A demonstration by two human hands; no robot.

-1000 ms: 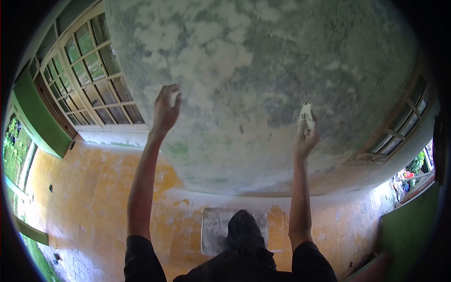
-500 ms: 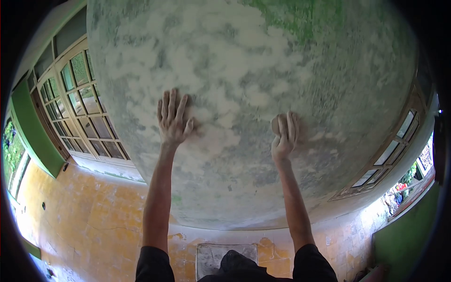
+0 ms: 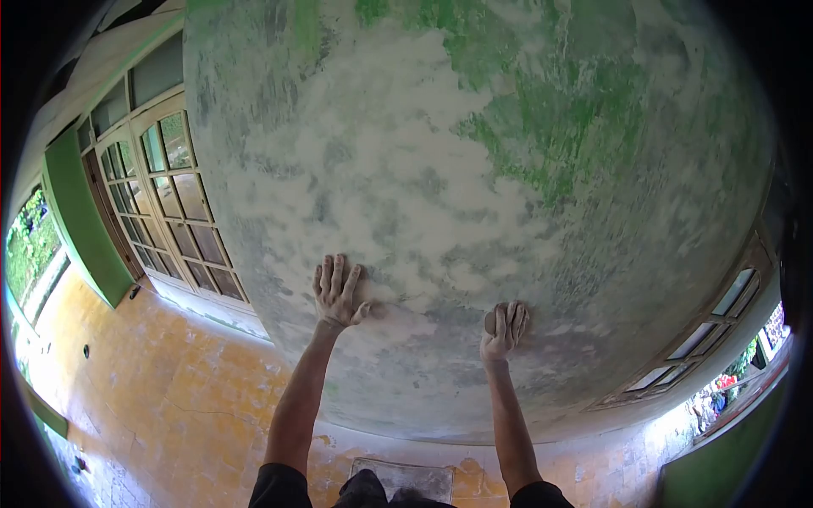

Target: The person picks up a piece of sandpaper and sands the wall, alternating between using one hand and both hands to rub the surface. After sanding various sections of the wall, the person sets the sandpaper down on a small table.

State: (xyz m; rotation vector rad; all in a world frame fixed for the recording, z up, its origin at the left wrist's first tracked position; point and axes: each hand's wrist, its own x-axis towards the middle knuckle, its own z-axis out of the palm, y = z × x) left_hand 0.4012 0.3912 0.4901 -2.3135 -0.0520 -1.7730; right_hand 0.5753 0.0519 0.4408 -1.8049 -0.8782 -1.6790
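Observation:
A patchy wall (image 3: 398, 203) with whitish filler, grey areas and worn green paint stands in front of me. My left hand (image 3: 339, 295) rests flat against it, fingers spread and thumb out to the side, holding nothing. To the right and slightly lower, my right hand (image 3: 506, 332) presses a piece of sandpaper (image 3: 490, 323) against the wall. Only its brownish rounded edge shows beside the fingers; the rest is hidden under them. Pale dust coats both hands.
Glazed double doors (image 3: 174, 203) are at the left, with a green pillar (image 3: 85, 212) beyond them. A wooden-framed window (image 3: 703, 339) is at the right. Below lies a worn yellow tiled floor (image 3: 186, 381) with a grey mat (image 3: 415, 479) near my feet.
The view has tilted upward, showing more green paint, and both hands appear lower in it. My left hand stays flat on the wall; my right hand keeps its grip on the sandpaper.

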